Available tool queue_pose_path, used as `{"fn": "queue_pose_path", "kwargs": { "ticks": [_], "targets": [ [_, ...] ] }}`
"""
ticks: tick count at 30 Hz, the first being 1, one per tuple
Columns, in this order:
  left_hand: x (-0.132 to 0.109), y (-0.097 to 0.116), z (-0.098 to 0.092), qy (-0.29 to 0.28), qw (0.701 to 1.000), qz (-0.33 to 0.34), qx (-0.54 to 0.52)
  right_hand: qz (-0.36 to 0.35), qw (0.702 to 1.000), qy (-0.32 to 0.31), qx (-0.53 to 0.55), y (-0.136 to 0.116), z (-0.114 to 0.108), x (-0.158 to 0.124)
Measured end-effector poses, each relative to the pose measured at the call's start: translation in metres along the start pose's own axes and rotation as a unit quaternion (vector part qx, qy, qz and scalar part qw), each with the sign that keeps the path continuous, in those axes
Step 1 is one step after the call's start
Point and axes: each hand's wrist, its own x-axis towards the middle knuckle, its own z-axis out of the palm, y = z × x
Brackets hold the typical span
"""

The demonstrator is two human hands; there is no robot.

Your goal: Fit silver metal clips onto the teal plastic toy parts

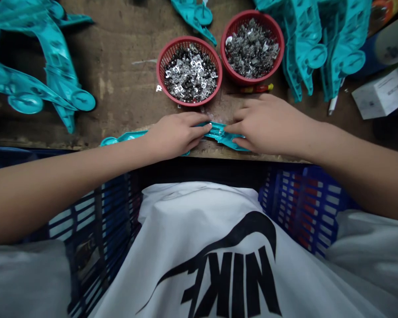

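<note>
A long teal plastic part (220,134) lies along the front edge of the wooden table, its middle showing between my hands. My left hand (179,134) is closed over its left portion, with the index fingertip pressed on a slot near the middle. My right hand (268,123) grips the right end, fingers curled and thumb along the near side. Whether a small metal piece sits under my fingertips is too small to tell. Just beyond my hands stands a red basket (159,73) of small metal clips (190,73).
A second red basket (281,42) of metal clips stands behind right, with a yellow-red screwdriver (257,88) before it. Teal parts are piled at left (58,66) and right (305,48). A white box (383,95) is far right. Blue crates (305,203) flank my lap.
</note>
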Motion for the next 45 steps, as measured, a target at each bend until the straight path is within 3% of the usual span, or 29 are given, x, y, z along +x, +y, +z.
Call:
{"fn": "queue_pose_path", "kwargs": {
  "ticks": [8, 18, 24, 29, 36, 40, 45],
  "targets": [
    [0.001, -0.002, 0.002, -0.013, 1.0, 0.004, 0.022, 0.087, 0.994, -0.057, 0.022, -0.027, -0.019, 0.024],
    [-0.001, -0.003, 0.002, -0.014, 1.0, -0.001, 0.002, -0.016, 1.0, 0.016, -0.004, -0.012, 0.004, 0.027],
    [-0.001, -0.001, 0.001, -0.022, 1.0, -0.014, 0.0, -0.067, 0.993, -0.039, -0.086, -0.014, -0.009, 0.028],
    [0.001, 0.0, -0.004, -0.044, 0.999, -0.011, 0.01, -0.06, 0.998, -0.02, -0.023, -0.019, -0.01, 0.028],
    [0.003, 0.001, -0.006, -0.023, 1.0, 0.004, 0.02, -0.014, 0.999, -0.036, -0.001, -0.008, -0.022, 0.024],
    [0.004, 0.002, -0.006, -0.028, 0.999, -0.003, 0.021, 0.045, 0.999, -0.008, -0.016, -0.007, -0.011, 0.018],
    [0.003, 0.001, -0.011, -0.037, 0.999, -0.008, 0.034, 0.078, 0.997, -0.01, 0.007, -0.029, 0.002, 0.015]
  ]
}}
